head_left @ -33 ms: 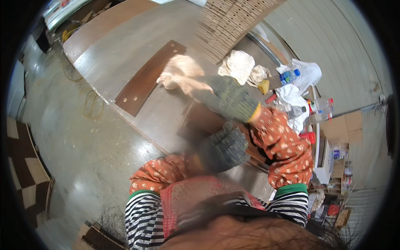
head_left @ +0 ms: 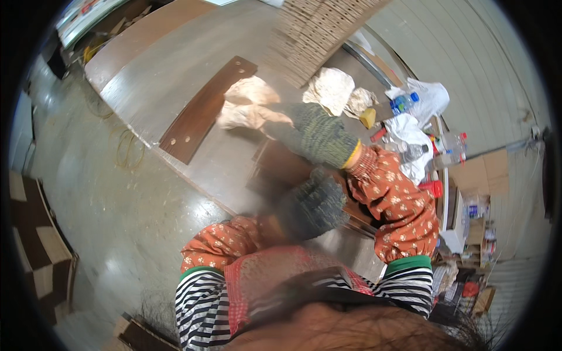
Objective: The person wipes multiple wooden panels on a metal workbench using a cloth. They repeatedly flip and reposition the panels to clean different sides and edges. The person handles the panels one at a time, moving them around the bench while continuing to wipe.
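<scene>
A knitted grey-green glove with a yellow cuff covers my right hand. Its fingers close on a crumpled cream cloth, which lies over the near edge of a dark brown wooden board with small round marks at its ends. My left hand, in a dark grey knitted glove, is over the near part of several stacked brown boards. Blur and the boards below it keep its fingers from showing clearly. Both forearms wear orange patterned oversleeves.
On the worktable stand stacked slotted brown strips at the back. White rags, a yellow block and plastic bottles lie to the right. Brown and tan panels stand on the floor at left.
The cloth in my right hand has shifted slightly and its folds look different. The whole view has slid a little to the left. My left hand stays over the stacked boards.
</scene>
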{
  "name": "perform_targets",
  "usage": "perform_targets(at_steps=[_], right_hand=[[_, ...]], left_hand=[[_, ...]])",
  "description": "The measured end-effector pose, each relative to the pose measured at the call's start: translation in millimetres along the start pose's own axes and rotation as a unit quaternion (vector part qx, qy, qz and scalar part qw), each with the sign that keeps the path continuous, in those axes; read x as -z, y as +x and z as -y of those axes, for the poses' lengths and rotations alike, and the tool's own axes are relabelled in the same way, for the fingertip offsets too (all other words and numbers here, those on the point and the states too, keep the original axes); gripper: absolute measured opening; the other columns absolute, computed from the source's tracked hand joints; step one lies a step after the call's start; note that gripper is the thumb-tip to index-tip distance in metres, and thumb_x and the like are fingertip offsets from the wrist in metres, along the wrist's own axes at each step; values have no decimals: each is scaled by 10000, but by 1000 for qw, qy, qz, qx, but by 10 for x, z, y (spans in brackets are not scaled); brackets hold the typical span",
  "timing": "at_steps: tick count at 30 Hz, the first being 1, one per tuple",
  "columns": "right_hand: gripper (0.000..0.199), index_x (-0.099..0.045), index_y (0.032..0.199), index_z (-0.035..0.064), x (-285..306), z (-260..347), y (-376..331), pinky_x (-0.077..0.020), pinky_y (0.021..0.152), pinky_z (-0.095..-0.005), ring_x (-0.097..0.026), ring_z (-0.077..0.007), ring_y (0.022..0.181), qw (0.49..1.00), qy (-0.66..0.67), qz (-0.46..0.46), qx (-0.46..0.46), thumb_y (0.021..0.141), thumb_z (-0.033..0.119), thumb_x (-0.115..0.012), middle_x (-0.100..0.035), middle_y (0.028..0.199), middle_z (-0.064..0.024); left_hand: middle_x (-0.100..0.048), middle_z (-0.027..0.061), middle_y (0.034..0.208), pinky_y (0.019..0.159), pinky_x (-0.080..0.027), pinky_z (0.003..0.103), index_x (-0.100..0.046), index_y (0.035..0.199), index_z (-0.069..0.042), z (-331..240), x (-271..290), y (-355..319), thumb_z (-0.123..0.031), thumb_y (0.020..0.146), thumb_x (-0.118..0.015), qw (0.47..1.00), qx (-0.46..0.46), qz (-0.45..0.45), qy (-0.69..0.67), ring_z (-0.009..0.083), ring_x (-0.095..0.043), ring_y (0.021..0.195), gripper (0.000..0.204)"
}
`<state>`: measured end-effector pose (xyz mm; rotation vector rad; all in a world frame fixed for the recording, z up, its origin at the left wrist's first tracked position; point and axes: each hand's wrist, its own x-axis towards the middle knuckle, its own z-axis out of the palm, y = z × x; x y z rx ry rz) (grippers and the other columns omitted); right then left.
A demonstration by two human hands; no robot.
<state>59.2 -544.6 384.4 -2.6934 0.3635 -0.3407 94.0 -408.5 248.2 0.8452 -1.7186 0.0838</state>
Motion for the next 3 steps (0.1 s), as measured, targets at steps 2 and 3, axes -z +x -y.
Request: perform_targets(at_steps=[2,3], right_hand=[[458,-589,1371,126,-15,32,-92,-534,893,-405,-656,-334,1072,991,3,-31,-127,968,341,-619,-651,1256,-173],[476,-589,1380,144,-33,49,-170,-532,931,-399,-653,-327,1107,989,-15,-54,-134,967,377,-624,-627,1317,-171]], left_hand=[[-550,113,1368,1177,-343,508,-552,1301,-69,58,-85,-94,-342,959,-630,1000,8,22,-8,324,-436,1367,444],[-550,113,1368,1177,-343,508,-552,1301,-69,42,-148,-138,-342,959,-630,999,35,2,-26,324,-436,1367,444]])
